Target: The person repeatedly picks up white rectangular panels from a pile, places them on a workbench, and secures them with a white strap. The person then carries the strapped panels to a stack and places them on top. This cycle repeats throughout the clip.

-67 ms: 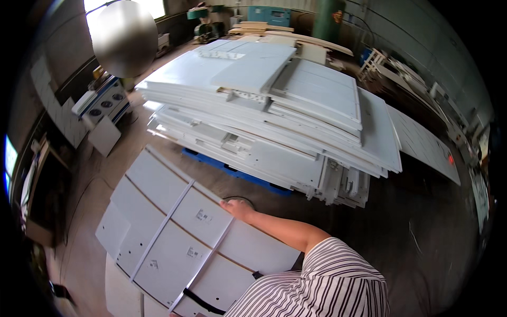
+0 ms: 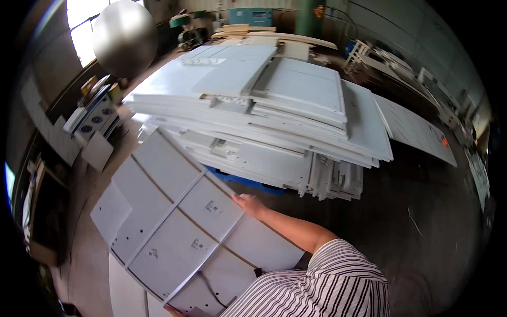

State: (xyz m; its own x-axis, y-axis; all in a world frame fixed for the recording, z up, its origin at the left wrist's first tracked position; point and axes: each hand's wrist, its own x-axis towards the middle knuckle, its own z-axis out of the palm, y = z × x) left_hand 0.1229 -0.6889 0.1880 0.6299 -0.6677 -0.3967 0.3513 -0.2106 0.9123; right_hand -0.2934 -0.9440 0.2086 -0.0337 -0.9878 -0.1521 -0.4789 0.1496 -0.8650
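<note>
- I see the right hand clasping the upper right edge of a white panel bundle, its fingers bent onto that edge.
- The left hand shows only in part, by the bundle's lower corner; I cannot tell how its fingers stand.
- The bundle slants in front of the person's striped shirt, with 2 pale straps running across it and 3 small printed labels on its face.
- Beyond it I have a broad stack of white panels, uneven at its edges, above a blue pallet.
- To the left stands a white cabinet with 3 dark round openings.
- Behind the stack lie wooden boards.
</note>
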